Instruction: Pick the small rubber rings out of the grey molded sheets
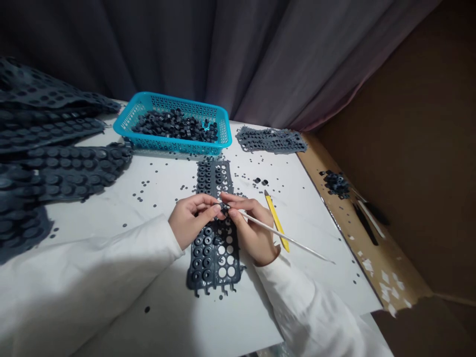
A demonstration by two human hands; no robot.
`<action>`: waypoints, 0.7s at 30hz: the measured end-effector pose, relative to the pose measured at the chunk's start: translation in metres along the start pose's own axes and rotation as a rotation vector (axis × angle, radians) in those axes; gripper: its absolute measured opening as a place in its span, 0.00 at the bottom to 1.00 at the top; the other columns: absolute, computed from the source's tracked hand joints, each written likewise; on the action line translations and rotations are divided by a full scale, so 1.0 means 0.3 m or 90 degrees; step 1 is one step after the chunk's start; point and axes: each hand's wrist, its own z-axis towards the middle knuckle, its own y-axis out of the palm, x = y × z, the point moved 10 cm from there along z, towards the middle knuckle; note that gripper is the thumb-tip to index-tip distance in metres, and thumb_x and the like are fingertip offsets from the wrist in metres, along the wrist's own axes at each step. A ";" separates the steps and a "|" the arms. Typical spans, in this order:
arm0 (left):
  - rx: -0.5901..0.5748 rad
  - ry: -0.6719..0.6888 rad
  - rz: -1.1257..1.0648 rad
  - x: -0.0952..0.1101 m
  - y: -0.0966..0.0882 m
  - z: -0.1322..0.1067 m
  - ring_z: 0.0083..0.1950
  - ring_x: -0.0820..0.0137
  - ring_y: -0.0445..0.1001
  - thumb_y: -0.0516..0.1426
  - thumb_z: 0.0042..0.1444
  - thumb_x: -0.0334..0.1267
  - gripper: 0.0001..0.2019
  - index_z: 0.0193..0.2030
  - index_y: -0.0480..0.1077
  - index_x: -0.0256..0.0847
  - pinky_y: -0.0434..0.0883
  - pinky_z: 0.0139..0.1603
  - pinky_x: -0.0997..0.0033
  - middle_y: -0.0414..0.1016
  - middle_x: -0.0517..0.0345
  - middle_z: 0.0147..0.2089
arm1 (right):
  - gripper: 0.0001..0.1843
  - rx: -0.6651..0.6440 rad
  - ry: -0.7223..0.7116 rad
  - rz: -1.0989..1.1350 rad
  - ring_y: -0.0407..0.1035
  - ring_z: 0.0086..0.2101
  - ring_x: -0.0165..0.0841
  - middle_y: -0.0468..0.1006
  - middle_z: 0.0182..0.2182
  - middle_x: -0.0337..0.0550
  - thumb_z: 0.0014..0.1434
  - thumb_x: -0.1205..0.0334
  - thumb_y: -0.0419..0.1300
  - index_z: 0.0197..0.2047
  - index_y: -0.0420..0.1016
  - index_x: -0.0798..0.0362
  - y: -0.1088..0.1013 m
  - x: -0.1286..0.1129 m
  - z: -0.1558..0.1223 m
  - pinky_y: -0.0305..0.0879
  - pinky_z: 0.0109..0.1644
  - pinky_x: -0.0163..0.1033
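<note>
Your left hand, above a dark grey, ring-studded rubbery sheet on the white tabletop, pinches a small black piece between its fingers, while your right hand, meeting that piece, grasps a thin white stick near a yellow pointed tool.

Dark gray curtain (hanging in folds) behind a white tabletop, shadowed brown surface at right.

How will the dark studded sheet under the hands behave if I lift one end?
The dark studded sheet will probably flop, since similar sheets at left lie curved. It's likely light for its size, with open holes along its right side. The ragged near edge might tear.
</note>
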 end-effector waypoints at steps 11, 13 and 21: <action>-0.002 0.015 0.024 0.007 -0.001 0.000 0.30 0.69 0.76 0.58 0.53 0.42 0.09 0.35 0.70 0.38 0.70 0.33 0.70 0.79 0.56 0.28 | 0.03 0.011 0.101 0.179 0.75 0.45 0.36 0.81 0.42 0.44 0.60 0.61 0.59 0.35 0.70 0.50 0.002 0.057 0.008 0.69 0.53 0.50; -0.001 0.016 0.025 0.009 -0.003 0.000 0.30 0.70 0.75 0.58 0.53 0.42 0.09 0.35 0.70 0.37 0.69 0.32 0.71 0.79 0.56 0.28 | 0.04 0.001 0.111 0.177 0.75 0.44 0.36 0.81 0.42 0.44 0.59 0.60 0.60 0.35 0.70 0.50 0.008 0.057 0.008 0.69 0.52 0.49; 0.008 0.010 0.024 0.006 -0.005 -0.001 0.31 0.70 0.75 0.59 0.52 0.41 0.09 0.36 0.70 0.38 0.66 0.31 0.72 0.79 0.56 0.28 | 0.02 0.022 0.088 0.143 0.76 0.41 0.34 0.82 0.39 0.42 0.59 0.62 0.60 0.36 0.71 0.50 -0.009 0.044 0.008 0.71 0.48 0.44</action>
